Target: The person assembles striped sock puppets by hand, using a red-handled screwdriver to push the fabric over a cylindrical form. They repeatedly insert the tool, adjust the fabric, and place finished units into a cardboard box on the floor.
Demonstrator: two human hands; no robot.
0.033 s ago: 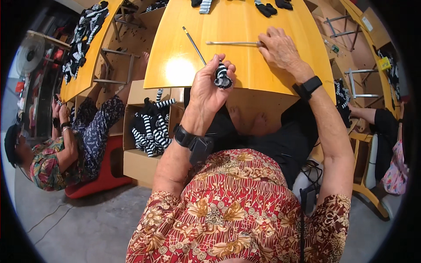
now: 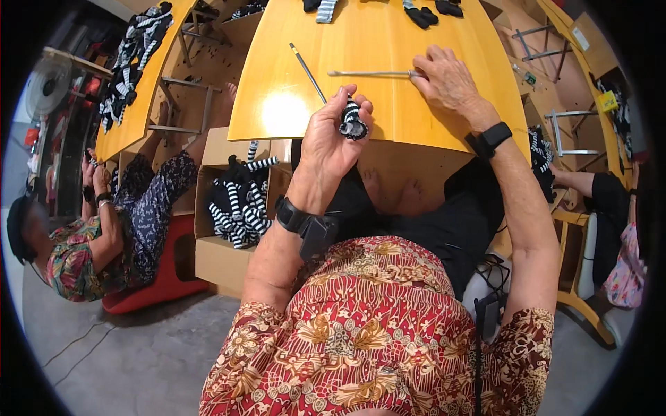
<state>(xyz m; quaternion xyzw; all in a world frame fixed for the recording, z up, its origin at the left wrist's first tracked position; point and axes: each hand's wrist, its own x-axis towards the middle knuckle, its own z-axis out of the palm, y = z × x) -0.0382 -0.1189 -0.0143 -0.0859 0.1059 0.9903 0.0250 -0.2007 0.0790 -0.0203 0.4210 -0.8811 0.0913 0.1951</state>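
A bunched black-and-white striped knit piece, sock-like (image 2: 352, 127), sits in my left hand (image 2: 333, 132), palm up near the table's front edge, with the fingers curled round it. A thin dark rod with a yellow band (image 2: 305, 69) slants up and left from behind the left fingertips; whether the hand touches it cannot be seen. My right hand (image 2: 447, 80), palm down over the table, grips the end of a slender metal rod (image 2: 368, 73) that points left. That end is partly hidden under the fingers.
Striped and black knit pieces (image 2: 326, 10) lie at the far edge of the yellow table (image 2: 277, 118). An open cardboard box (image 2: 222, 260) of striped pieces stands left of my legs. Another person (image 2: 97, 243) sits at the left-hand table; a further person's arm and leg show at right.
My right hand and the metal rod have shifted very slightly toward me. My left hand and the knit piece look unmoved.
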